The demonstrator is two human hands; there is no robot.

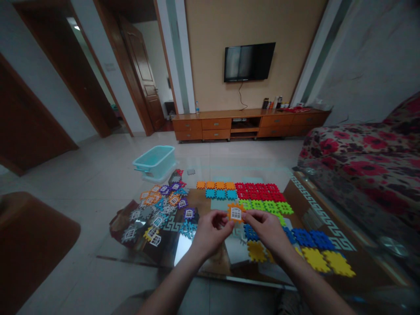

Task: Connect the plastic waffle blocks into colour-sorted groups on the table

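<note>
With the fingers of my left hand (213, 227) and my right hand (267, 225), I am pinching the orange tile (236, 213) by its two sides, over the table (367, 267). Yellow tiles (315, 259) lie nearest, then blue tiles (303, 237), green tiles (271, 206), red tiles (259, 191). Farther stands a tub (160, 165); farthest hangs the TV (249, 62).

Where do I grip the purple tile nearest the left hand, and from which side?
Probably its right toothed edge, from above and the right: the purple tile looks flat, that edge stands free toward the left hand, and teal tiles crowd its near edge.
</note>
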